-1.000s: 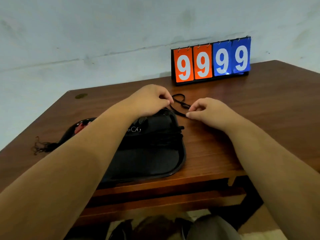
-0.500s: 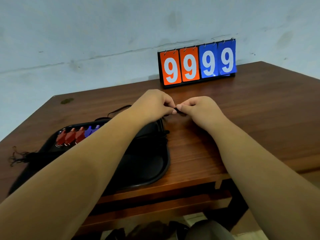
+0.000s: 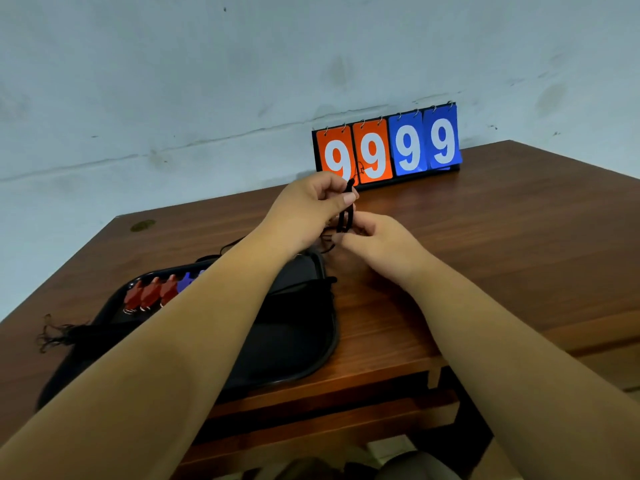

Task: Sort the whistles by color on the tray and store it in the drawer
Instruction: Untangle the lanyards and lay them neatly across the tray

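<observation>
Two hands share one black cord (image 3: 344, 216): your left hand (image 3: 308, 209) pinches its upper end between thumb and curled fingers (image 3: 327, 183), raised in front of the scoreboard (image 3: 388, 147). Your right hand (image 3: 377, 244) pinches the same cord lower down, just above the worktop (image 3: 485, 258). Both hands are past the far right corner of the black tray (image 3: 332, 344). I cannot tell whether a whistle hangs on this cord, as your hands hide whatever is at its end.

On the tray's far left side, three red whistles (image 3: 149, 294) lie side by side, with blue whistles (image 3: 187, 280) right next to them, partly hidden by your left forearm. A tangle of loose cords (image 3: 59, 332) spills off the tray's left edge onto the worktop.

You appear to be in the sorting step, tidying or freeing a cord before its whistle joins its colour group. The storing step has not begun, since the tray sits on the worktop.

Your next move calls for gathering this cord so it does not snag, then laying its whistle beside its own colour. Keep the cord clear of the rows already set, as a trailing loop could drag them out of line.
</observation>
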Motion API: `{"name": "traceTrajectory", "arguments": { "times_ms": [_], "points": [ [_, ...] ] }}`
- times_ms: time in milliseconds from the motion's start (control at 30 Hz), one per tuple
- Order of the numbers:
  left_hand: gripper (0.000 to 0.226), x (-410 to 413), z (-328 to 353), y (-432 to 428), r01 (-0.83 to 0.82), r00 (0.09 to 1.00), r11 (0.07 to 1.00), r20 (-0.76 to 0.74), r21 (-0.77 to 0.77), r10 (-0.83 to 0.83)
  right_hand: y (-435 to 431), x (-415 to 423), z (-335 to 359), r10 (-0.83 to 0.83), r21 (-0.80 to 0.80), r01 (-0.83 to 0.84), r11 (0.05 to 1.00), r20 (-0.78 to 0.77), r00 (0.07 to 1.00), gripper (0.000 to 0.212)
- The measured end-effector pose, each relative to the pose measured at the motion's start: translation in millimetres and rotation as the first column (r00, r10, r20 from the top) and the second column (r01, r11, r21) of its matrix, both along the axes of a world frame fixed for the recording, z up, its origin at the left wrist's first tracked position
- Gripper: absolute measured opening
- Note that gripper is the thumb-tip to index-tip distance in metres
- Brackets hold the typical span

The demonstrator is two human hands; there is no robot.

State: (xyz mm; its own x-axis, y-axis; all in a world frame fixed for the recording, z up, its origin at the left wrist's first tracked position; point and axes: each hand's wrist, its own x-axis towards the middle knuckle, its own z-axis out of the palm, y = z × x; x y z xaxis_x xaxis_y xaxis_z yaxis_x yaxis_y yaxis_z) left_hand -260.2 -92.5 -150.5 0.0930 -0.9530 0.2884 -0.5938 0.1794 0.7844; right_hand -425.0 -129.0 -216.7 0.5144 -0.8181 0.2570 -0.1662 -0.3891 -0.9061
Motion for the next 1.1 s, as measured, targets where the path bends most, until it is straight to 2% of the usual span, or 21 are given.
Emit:
{"name": "traceTrajectory", "arguments": {
  "times_ms": [167,333,533,667,933,1100],
  "points": [
    [0.008,-7,8,6,0.014,0.990,0.999,-0.139,-0.037,-0.019,4,1,2,0.011,-0.011,-0.012,1.000,-0.029,1.000,0.011],
    [0.011,2,16,11,-0.071,0.954,0.985,-0.298,-0.159,0.020,0,0,-2,-0.087,-0.055,0.083,0.995,-0.064,0.994,0.014],
    [0.020,29,18,21,-0.133,0.886,0.978,-0.461,-0.162,0.044,1,1,0,-0.111,-0.056,0.106,0.993,-0.091,0.990,0.015],
    [0.016,50,20,38,-0.159,0.862,0.974,-0.503,-0.159,0.059,5,0,2,-0.129,-0.074,0.121,0.990,-0.115,0.985,0.013],
    [0.013,100,21,72,-0.363,0.843,0.916,-0.480,-0.170,0.244,5,3,2,-0.253,-0.225,0.199,0.954,-0.246,0.936,0.011],
    [0.007,137,10,96,-0.466,0.795,0.868,-0.513,-0.174,0.324,6,5,2,-0.290,-0.292,0.204,0.934,-0.289,0.912,0.011]
  ]
}}
